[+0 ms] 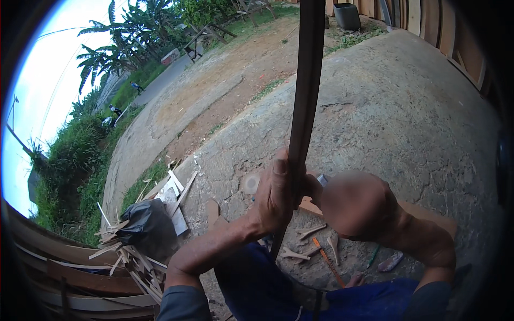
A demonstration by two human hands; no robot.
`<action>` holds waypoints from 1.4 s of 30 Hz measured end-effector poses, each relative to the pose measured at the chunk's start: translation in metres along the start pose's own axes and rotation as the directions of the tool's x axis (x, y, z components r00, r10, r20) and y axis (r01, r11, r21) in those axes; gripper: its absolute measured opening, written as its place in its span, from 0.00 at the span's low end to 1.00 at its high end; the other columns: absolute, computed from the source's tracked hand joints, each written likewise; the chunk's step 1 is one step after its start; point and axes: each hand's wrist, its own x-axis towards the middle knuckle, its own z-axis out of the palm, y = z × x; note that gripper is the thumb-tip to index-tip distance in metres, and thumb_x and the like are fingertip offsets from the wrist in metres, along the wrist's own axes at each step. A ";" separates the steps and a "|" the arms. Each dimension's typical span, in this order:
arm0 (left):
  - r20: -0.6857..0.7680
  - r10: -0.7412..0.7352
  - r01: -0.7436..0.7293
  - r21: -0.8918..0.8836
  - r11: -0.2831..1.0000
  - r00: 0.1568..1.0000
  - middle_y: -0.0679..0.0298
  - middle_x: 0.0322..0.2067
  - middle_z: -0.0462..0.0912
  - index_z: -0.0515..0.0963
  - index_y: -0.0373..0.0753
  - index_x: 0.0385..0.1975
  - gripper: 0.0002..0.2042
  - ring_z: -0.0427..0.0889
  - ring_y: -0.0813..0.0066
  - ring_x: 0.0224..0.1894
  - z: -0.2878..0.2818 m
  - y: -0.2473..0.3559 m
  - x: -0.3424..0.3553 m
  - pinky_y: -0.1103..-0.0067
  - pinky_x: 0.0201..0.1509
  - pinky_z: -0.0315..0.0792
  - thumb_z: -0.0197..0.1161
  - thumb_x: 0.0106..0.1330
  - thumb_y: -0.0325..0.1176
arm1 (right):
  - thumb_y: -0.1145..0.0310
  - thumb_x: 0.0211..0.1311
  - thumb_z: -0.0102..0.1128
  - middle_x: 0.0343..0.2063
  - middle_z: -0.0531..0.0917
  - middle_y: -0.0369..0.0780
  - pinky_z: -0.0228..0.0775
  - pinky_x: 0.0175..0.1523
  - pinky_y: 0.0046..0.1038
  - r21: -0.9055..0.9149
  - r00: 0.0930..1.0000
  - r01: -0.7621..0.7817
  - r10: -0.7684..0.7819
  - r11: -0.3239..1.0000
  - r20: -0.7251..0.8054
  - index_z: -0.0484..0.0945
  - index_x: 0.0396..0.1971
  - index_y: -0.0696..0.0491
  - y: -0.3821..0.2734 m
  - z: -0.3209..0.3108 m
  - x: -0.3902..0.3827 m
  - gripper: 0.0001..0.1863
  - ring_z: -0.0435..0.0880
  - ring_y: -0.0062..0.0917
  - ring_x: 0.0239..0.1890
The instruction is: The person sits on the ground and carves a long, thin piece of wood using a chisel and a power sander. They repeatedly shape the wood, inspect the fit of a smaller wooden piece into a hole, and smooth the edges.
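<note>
A long dark strip [308, 80], apparently wood, rises from between my knees past the top of the view, tilted slightly right. My left hand [276, 187] is closed round it with the thumb pointing up along its side. My right hand [356, 206] is curled into a fist just right of the strip, its foremost fingers reaching the strip's edge. A blur covers much of that fist, and what it holds, if anything, cannot be made out. A small grey piece [322, 180] shows beside its fingers; whether they touch it is unclear.
On the rough concrete [385, 117] lie pale shaped wooden pieces [294, 254], a slim orange strip [327, 262] and a green stick [373, 257]. Left are a black plastic bag [147, 222] and scrap wood [142, 270]. A grey bin [347, 17] stands by the far plank wall.
</note>
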 end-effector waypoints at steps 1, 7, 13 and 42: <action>-0.012 0.005 -0.005 0.006 1.000 1.000 0.65 0.17 0.72 0.72 0.34 0.35 0.43 0.69 0.80 0.16 0.003 -0.002 -0.002 0.81 0.18 0.62 0.22 0.73 0.73 | 0.70 0.61 0.62 0.19 0.72 0.33 0.59 0.18 0.22 0.039 1.000 -0.007 0.007 0.999 0.013 0.85 0.54 0.55 -0.001 0.000 -0.001 0.20 0.70 0.16 0.15; -0.054 -0.016 0.015 -0.030 0.999 0.998 0.67 0.16 0.70 0.71 0.36 0.30 0.42 0.69 0.81 0.15 0.004 -0.011 -0.011 0.81 0.17 0.61 0.25 0.72 0.74 | 0.69 0.61 0.63 0.17 0.71 0.33 0.63 0.17 0.24 0.299 0.995 -0.083 0.064 0.951 0.073 0.85 0.52 0.58 -0.004 0.006 0.002 0.20 0.72 0.17 0.14; -0.054 -0.036 0.035 -0.028 0.999 0.998 0.68 0.19 0.69 0.70 0.37 0.33 0.36 0.69 0.82 0.19 0.000 -0.024 -0.017 0.80 0.22 0.63 0.27 0.76 0.68 | 0.71 0.59 0.63 0.16 0.71 0.33 0.65 0.17 0.23 0.254 0.999 -0.031 0.037 0.967 -0.021 0.86 0.49 0.59 -0.012 0.020 -0.001 0.18 0.72 0.17 0.13; 0.025 -0.330 0.318 -0.345 0.883 0.944 0.67 0.13 0.69 0.74 0.39 0.25 0.34 0.69 0.79 0.13 0.024 -0.040 -0.016 0.79 0.16 0.63 0.28 0.82 0.59 | 0.53 0.77 0.52 0.27 0.83 0.50 0.77 0.40 0.47 0.738 0.821 -0.509 -0.009 0.443 0.571 0.77 0.41 0.52 0.015 0.032 -0.019 0.16 0.86 0.49 0.34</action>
